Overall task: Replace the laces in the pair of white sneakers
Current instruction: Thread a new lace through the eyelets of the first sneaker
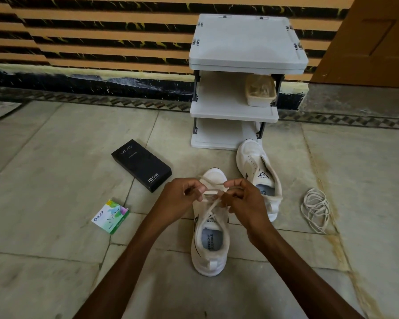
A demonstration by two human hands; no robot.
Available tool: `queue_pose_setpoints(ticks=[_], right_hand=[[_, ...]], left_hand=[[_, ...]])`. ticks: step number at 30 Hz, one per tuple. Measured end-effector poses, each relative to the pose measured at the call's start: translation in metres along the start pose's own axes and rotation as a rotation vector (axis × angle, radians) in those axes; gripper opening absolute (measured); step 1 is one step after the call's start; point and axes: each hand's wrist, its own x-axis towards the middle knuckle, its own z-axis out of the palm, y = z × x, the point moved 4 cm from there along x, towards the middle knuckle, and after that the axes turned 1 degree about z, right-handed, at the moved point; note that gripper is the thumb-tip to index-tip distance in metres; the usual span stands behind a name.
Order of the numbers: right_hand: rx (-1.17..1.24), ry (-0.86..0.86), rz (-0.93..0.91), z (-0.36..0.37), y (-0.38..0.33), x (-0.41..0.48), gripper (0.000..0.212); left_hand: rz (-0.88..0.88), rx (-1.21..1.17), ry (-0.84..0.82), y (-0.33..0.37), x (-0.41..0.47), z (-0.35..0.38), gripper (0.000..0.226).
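Two hands tug a lace over a shoe.
Left hand (182, 199) and right hand (247, 203) each pinch the flat cream lace (213, 192) above the near white cloth sneaker (211, 229); the fingers hide its holes.

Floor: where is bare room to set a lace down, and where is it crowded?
Bare floor lies left of the black box and green packet. Another lies between the far sneaker and the lace coil. Crowded: the near sneaker, where left hand and right hand pinch its lace.
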Motion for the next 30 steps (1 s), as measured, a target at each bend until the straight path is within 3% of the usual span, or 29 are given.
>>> queue_pose_setpoints(ticks=[6,10,14,18,23,28,30], right_hand=[[0.036,-0.045,-0.029,-0.005,-0.001,0.004,0.025],[0.014,-0.072,-0.049,-0.004,-0.007,0.002,0.026],[0.007,-0.088,-0.038,-0.005,-0.007,-0.001,0.025],[0.001,-0.053,-0.039,-0.009,-0.005,-0.001,0.025],[0.078,-0.077,0.003,-0.008,0.000,-0.001,0.024],[0.085,-0.094,0.005,-0.001,0.001,0.000,0.023],[0.063,-0.088,0.010,0.000,0.001,-0.001,0.023]], left_hand=[[0.026,0.201,-0.096,0.015,-0.022,0.013,0.003],[-0.070,0.319,0.046,0.009,-0.023,0.033,0.017],[-0.027,0.304,0.177,0.008,-0.018,0.039,0.017],[0.012,0.252,0.130,0.008,-0.015,0.039,0.003],[-0.087,0.027,0.138,0.002,-0.017,0.019,0.022],[0.032,0.194,0.240,0.015,-0.017,0.010,0.017],[0.009,0.103,0.251,0.019,-0.016,0.011,0.019]])
